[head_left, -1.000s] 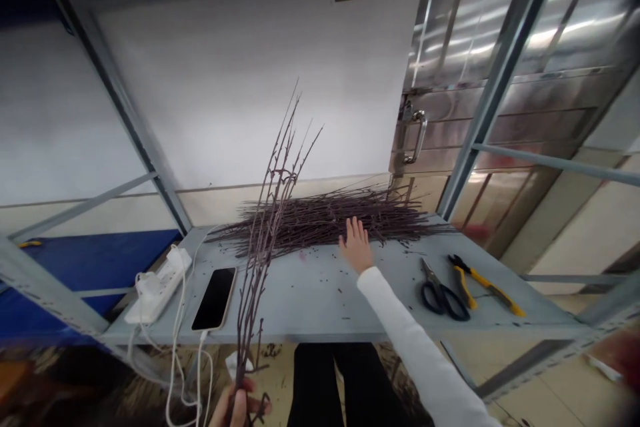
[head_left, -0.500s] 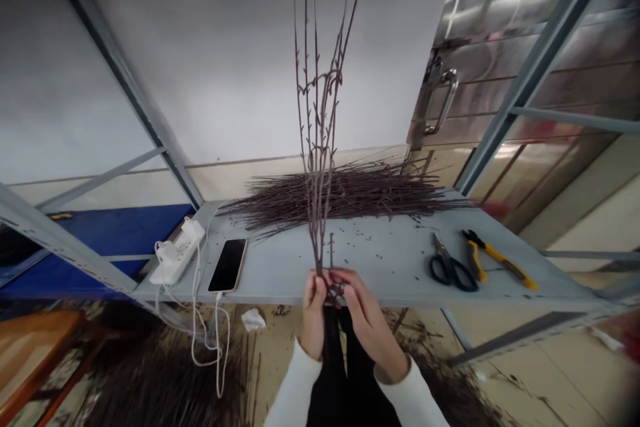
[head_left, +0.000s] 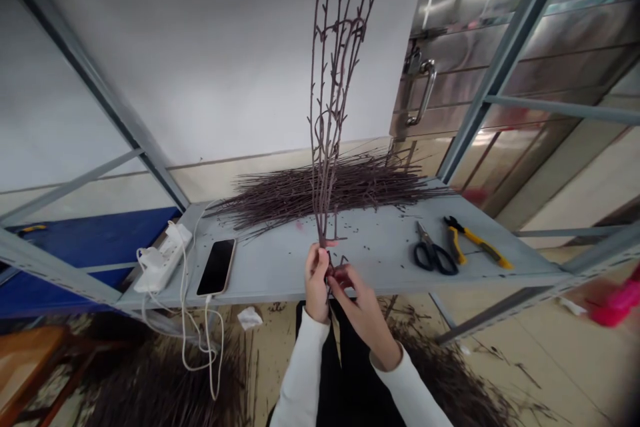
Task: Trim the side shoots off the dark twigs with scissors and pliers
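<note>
Left hand (head_left: 316, 283): fingers and thumb closed around the base of the twig bundle (head_left: 324, 167), just below where the stems converge. Right hand (head_left: 360, 310): just beside it, slightly lower, fingers curled and thumb drawn in, nearly meeting at the dark lower ends of the bundle; whether it grips a piece there cannot be told.

Bundle rises upright above both hands, fanning toward the top. Stems thin, dark brown, matte, with short spur-like buds; curled tendril shapes loop across them partway up. A short straight offshoot stands just above the right fingers.

Beyond the hands, a twig pile (head_left: 370, 183) lies lengthwise at the back of the shelf (head_left: 280, 267), a smooth grey-blue surface flecked with small dark crumbs. Pile is dense and bristly, with ragged tips.

Right of the hands: scissors (head_left: 436, 256) with rounded dark loop handles, then pliers (head_left: 479, 244) with dark jaws and yellow-and-black grips, spread in a V.

Left of the hands: flat, glossy black-faced phone (head_left: 217, 267); farther left, a white plastic power strip (head_left: 163, 259) with plugs seated. Below and left, a crumpled white scrap (head_left: 249, 318) on the floor
</note>
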Demonstrator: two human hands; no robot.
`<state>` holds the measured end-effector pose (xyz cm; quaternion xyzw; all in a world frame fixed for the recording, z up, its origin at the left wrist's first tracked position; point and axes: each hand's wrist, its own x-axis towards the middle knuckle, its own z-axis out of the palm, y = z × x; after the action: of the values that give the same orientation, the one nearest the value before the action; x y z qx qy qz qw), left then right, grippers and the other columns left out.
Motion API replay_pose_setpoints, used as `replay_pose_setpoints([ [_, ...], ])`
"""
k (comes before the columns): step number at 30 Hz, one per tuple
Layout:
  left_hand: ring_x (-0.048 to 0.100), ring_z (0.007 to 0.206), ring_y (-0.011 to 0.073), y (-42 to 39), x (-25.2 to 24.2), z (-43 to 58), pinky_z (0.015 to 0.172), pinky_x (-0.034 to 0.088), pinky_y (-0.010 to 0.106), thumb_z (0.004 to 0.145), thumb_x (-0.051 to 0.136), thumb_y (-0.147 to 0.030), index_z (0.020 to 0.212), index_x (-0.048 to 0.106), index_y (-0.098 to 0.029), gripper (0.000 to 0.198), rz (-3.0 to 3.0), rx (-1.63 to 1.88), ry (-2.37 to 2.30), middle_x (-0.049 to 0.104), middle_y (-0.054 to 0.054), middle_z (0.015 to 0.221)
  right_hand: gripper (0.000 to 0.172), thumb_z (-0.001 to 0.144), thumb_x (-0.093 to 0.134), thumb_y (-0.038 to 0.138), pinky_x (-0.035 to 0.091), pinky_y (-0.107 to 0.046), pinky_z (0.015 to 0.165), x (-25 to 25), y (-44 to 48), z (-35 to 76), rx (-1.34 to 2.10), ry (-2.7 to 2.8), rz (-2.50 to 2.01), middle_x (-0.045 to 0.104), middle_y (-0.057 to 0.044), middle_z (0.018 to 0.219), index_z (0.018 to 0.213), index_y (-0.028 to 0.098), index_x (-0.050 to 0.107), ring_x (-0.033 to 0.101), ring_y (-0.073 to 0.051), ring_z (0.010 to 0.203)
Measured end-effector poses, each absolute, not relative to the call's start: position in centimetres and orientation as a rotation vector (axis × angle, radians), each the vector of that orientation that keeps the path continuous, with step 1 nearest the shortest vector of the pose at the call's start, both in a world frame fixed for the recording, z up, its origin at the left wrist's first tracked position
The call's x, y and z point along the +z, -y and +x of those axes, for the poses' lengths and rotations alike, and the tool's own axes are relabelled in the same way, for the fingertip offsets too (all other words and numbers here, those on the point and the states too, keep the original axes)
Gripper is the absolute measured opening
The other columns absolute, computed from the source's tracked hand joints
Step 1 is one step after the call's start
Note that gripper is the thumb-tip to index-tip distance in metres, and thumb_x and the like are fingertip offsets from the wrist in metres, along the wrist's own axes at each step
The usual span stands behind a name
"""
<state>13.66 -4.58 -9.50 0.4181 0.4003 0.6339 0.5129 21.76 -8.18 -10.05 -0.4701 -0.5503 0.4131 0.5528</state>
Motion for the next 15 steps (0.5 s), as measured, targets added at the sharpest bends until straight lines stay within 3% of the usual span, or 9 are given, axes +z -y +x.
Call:
replay_pose_setpoints([
  [4, 0.044, 0.057, 0.0104, 4.8, -9.4, 13.6, 0.056, 0.039, 0.019, 0.083, 0.054, -0.055, 0.097, 0.064, -0.021, 0.038, 1.02, 1.503, -0.936, 0.045, -0.004, 0.066, 0.019, 0.086, 0.051, 0.041, 0.047, -0.028, 0.066, -9.5, 7.8, 21.7, 0.89, 1.264, -1.118, 0.064, -0.002, 0.075, 0.083, 0.023, 0.057, 0.06, -0.018, 0.068],
  [6, 0.056, 0.081, 0.0144, 5.1, -9.7, 13.4, 0.075, 0.044, 0.021, 0.082, 0.056, -0.054, 0.104, 0.064, -0.022, 0.039, 1.059, 1.489, -0.962, 0.058, 0.001, 0.084, 0.021, 0.086, 0.049, 0.042, 0.047, -0.029, 0.063, -9.8, 7.6, 21.8, 0.794, 1.237, -1.19, 0.066, -0.003, 0.075, 0.085, 0.024, 0.059, 0.062, -0.02, 0.067],
  [9, 0.049, 0.117, 0.0196, 6.0, -11.1, 13.2, 0.098, 0.035, 0.025, 0.081, 0.056, -0.055, 0.111, 0.061, -0.022, 0.045, 1.136, 1.425, -1.051, 0.059, 0.006, 0.117, 0.022, 0.083, 0.049, 0.042, 0.047, -0.03, 0.061, -11.0, 6.9, 21.9, 0.708, 1.218, -1.307, 0.069, -0.005, 0.079, 0.089, 0.025, 0.061, 0.064, -0.022, 0.068],
  [11, 0.051, 0.115, 0.0209, 6.8, -12.4, 13.3, 0.099, 0.035, 0.029, 0.081, 0.055, -0.057, 0.11, 0.059, -0.022, 0.046, 1.139, 1.365, -1.082, 0.06, 0.007, 0.115, 0.022, 0.083, 0.047, 0.042, 0.047, -0.03, 0.061, -12.0, 6.5, 21.9, 0.677, 1.224, -1.369, 0.069, -0.005, 0.078, 0.09, 0.025, 0.061, 0.065, -0.022, 0.067],
  [15, 0.058, 0.089, 0.0202, 8.4, -14.5, 13.9, 0.087, 0.043, 0.031, 0.081, 0.052, -0.06, 0.09, 0.058, -0.02, 0.042, 1.066, 1.3, -1.099, 0.063, 0.004, 0.087, 0.025, 0.085, 0.041, 0.039, 0.046, -0.03, 0.059, -13.7, 5.7, 21.8, 0.625, 1.284, -1.431, 0.069, -0.004, 0.075, 0.092, 0.025, 0.061, 0.064, -0.022, 0.063],
])
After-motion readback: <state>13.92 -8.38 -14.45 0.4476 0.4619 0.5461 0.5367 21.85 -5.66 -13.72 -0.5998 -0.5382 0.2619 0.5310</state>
